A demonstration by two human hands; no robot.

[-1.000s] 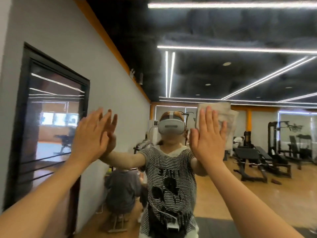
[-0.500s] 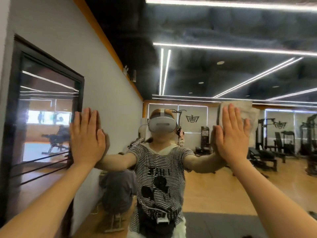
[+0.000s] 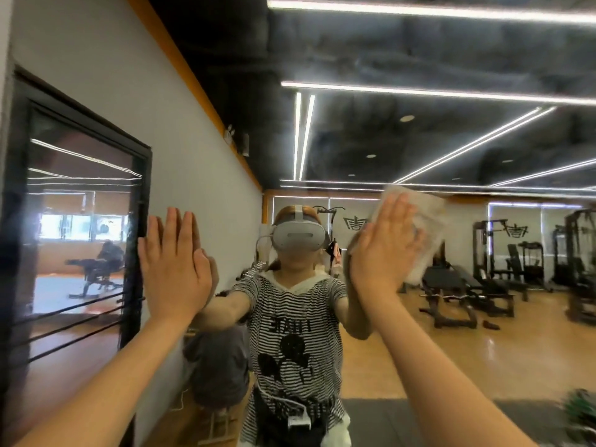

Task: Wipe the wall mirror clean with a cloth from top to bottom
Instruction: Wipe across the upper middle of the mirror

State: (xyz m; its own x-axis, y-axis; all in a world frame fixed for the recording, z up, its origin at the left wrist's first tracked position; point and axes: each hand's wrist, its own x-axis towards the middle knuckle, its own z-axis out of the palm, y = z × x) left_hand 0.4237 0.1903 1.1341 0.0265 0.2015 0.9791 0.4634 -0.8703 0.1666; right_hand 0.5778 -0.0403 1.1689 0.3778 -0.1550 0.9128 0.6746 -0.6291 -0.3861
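Head view, looking straight into the wall mirror, which fills almost everything in front of me. My right hand is raised about level with my head, fingers straight and together, palm pressing a pale, crumpled cloth flat against the glass. The cloth pokes out above and to the right of my fingers, and it looks a little blurred.

My left hand is also up at the same height, open and flat, palm pressed against the mirror with the fingers pointing upward. It holds nothing. Both of my bare forearms reach up from the bottom corners toward the glass.

Between my two hands the mirror shows my reflection: a striped short-sleeved top with a dark cartoon print, a white headset over the eyes, and both arms stretched out to meet my real hands on the glass. A small white device hangs at the waist on a cable.

Behind the reflection is a gym with a wooden floor, black weight benches and racks on the right, and a dark floor mat low down. Long white strip lights cross a black ceiling. Just behind my reflection, lower left, a person in a grey top sits on a stool.

At far left is a black-framed window in a grey wall, with another bench visible through its glass.
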